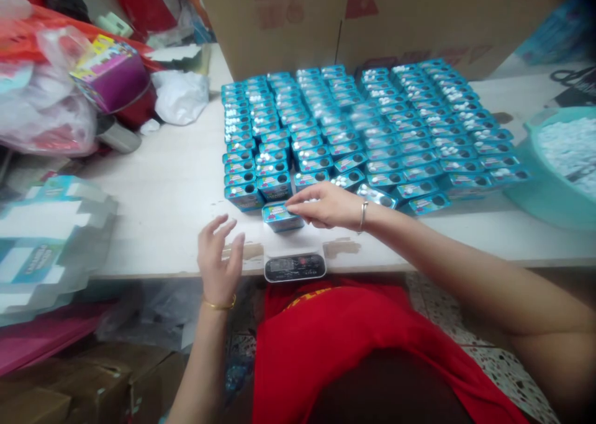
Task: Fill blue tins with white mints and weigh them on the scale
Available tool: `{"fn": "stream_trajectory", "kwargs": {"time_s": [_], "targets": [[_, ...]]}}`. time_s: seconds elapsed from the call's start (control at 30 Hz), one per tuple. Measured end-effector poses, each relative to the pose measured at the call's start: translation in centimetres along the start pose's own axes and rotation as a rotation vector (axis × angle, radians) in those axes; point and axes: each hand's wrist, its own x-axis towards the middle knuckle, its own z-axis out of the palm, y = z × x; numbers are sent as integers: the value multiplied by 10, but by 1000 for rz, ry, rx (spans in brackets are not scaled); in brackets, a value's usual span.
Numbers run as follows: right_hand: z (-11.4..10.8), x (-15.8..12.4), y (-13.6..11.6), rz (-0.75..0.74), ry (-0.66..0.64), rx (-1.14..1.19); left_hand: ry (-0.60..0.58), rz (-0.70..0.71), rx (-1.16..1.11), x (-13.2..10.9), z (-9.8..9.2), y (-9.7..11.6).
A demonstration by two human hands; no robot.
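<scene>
A small blue box (282, 218) stands on the white digital scale (295, 266) at the table's front edge. My right hand (323, 205) reaches over the box's right end, its thumb and fingers pinched together close to the top. What sits between those fingertips, if anything, is too small to make out. To the left of the scale, my left hand (220, 253) is raised with its fingers apart, holding nothing. Just behind the scale begin tight rows of similar blue boxes (344, 132), many with small white pellets on top and a dark round hole at one end.
A pale green basin (535, 194) of white pellets (570, 144) stands at the right. Behind the rows rises a large cardboard carton (288, 27). Flat unfolded boxes (51, 238) are stacked at the left, below a purple box (114, 79) and plastic bags (51, 107). Scissors (572, 74) lie far right.
</scene>
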Motion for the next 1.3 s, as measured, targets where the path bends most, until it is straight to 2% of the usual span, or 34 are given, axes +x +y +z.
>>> {"fn": "stream_trajectory", "kwargs": {"time_s": [0.13,0.27,0.4,0.53,0.67,0.87,1.03,1.13,1.23,1.3], "targets": [[-1,6,-4,-25,8,-37,1,-7,8,-2,1,-2],[-7,6,1,-82,-18,146,7,-25,7,-4,-1,-4],[-18,0,22,-42,-27,428,20,-62,12,-7,-3,-8],[-26,-11,46,59,18,567,22,-89,6,-9,-3,-13],[-25,-18,53,38,63,530,16,-82,-2,-11,-2,-13],[-16,-18,47,-14,48,498,4,-46,-37,-8,-2,-10],[-2,-8,30,-68,55,425,-24,-9,-69,-1,5,-6],[3,0,14,-47,48,330,-29,13,-71,3,7,-3],[0,2,8,-39,64,300,-57,40,-90,11,7,1],[-4,0,13,-66,93,331,-100,85,-118,19,10,6]]}}
